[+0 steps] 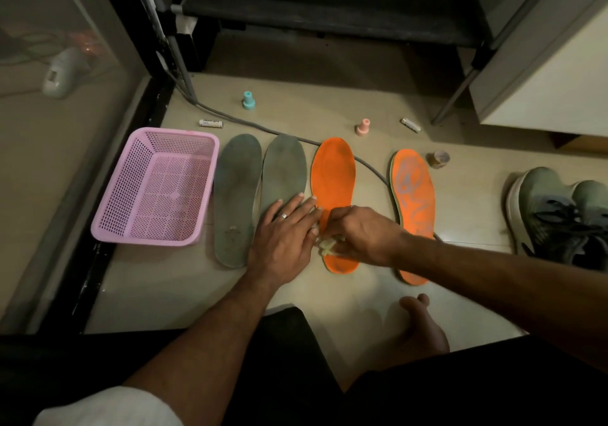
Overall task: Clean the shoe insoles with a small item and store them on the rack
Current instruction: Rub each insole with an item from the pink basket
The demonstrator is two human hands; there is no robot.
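Observation:
Four insoles lie side by side on the floor: two grey ones (236,195) (285,172) and two orange ones (334,172) (415,202). My left hand (286,231) lies flat with straight fingers over the lower part of the second grey insole, its fingertips reaching the edge of the left orange insole. My right hand (358,233) grips a small pale wad of cloth (327,244) and presses it on the left orange insole's heel half. The dark shoe rack (329,14) stands at the back.
A pink plastic basket (158,189) sits left of the insoles. A grey cable (250,123) runs behind them. Small teal (249,100) and pink (363,127) bottles, two batteries and a tape roll (438,159) lie about. Grey shoes (559,215) sit at the right; my bare foot (421,323) is near.

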